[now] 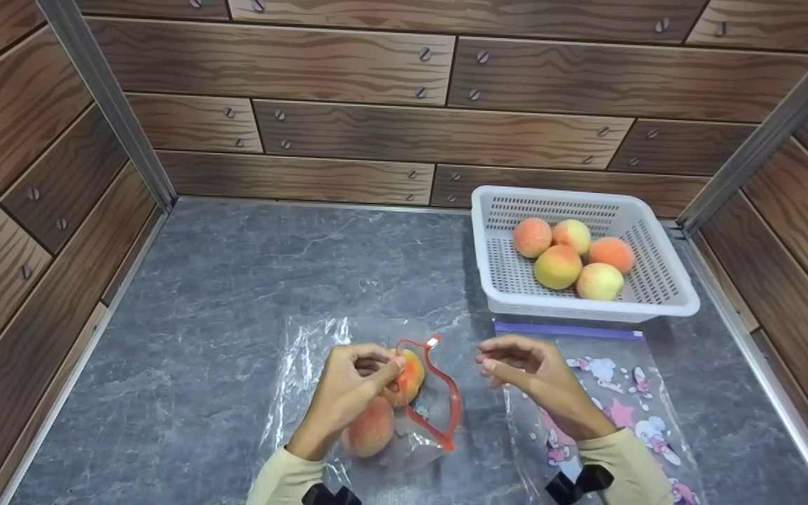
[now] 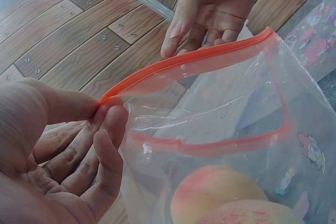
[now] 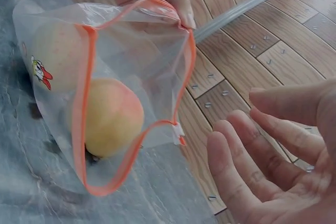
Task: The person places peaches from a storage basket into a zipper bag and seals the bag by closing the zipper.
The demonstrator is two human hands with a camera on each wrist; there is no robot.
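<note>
Your left grip [image 1: 349, 377] alone pinches the red-rimmed clear plastic bag [image 2: 223, 147], right grip [image 1: 536, 370] spread; slipping could collapse it.

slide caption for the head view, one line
Left hand pinching the red rim of a clear plastic bag holding two round orange peaches, white perforated plastic basket of five more beyond.
</note>
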